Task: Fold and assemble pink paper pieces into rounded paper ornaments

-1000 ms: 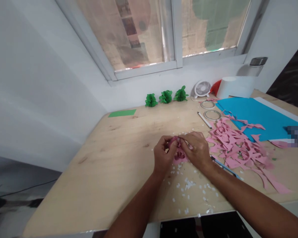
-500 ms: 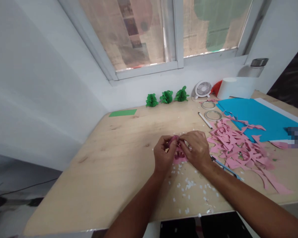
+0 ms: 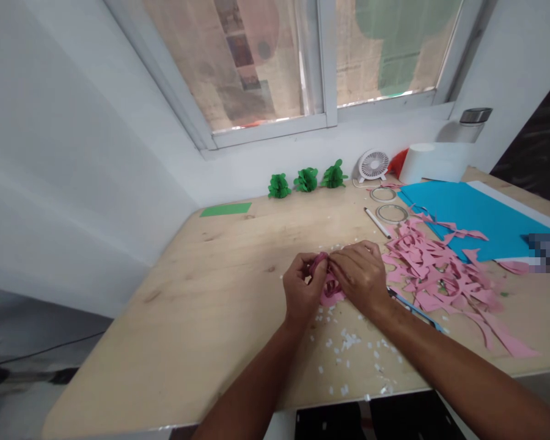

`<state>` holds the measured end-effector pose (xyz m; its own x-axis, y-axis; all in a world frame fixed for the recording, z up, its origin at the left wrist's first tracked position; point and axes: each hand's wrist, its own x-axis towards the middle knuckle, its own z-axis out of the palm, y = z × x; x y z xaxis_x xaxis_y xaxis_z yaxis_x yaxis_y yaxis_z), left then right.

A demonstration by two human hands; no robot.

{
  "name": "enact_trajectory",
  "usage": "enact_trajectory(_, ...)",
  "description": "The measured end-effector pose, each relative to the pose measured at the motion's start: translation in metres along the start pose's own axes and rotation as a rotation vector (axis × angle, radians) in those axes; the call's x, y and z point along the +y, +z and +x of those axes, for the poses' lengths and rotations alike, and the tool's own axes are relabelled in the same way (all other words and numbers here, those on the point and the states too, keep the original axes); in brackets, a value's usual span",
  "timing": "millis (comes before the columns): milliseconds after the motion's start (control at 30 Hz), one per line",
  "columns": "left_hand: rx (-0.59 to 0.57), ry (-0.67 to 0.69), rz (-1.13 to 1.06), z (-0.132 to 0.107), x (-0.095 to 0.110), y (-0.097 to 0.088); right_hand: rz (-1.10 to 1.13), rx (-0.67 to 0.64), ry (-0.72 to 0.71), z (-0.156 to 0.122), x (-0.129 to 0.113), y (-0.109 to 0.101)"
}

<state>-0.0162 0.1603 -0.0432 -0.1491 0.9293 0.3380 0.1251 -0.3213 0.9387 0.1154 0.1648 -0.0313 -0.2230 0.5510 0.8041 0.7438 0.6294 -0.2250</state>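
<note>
A pink paper cutout (image 3: pixel 332 294) with curved, layered edges is held between my two hands above the table. My left hand (image 3: pixel 302 282) pinches its upper left part between thumb and fingers. From the other side, my right hand (image 3: pixel 360 272) has its fingertips closed on the paper's upper edge, close to the left thumb. Much of the paper is hidden behind the fingers. Small white paper bits (image 3: pixel 348 340) lie scattered beneath and in front of my hands. A slim blue tool (image 3: pixel 416 308) lies beside my right wrist, partly covered by it.
Pink paper scraps (image 3: pixel 435 263) are heaped at the right beside blue sheets (image 3: pixel 481 214). Behind them stand two tape rolls (image 3: pixel 393 213), a white pen (image 3: pixel 377 222) and a small fan (image 3: pixel 373 165). Several green paper shapes (image 3: pixel 307 179) line the wall near a green strip (image 3: pixel 226 209).
My right fingers have closed in slightly toward the left hand, and the lower part of the pink paper has shifted and turned a little. Both hands stay in nearly the same place.
</note>
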Motion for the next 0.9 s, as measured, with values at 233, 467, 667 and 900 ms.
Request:
enact_trajectory(233, 0.000, -0.014, -0.009, -0.0004, -0.0002, 0.0009, -0.022, -0.020, 0.014, 0.0004, -0.0020, -0.0004)
enact_trajectory(467, -0.014, -0.021, -0.007, -0.0015, -0.0010, 0.0007, -0.019, 0.013, 0.056, -0.0006, 0.0009, 0.0047)
enact_trajectory(667, -0.001, -0.094, -0.066, 0.0001, 0.0004, 0.0016, 0.061, 0.033, 0.131, -0.0010, 0.0050, 0.0062)
enact_trajectory(900, 0.005, -0.087, -0.073, 0.0011, 0.0035, 0.0016, 0.141, -0.029, 0.189, -0.0019, 0.0038, 0.0044)
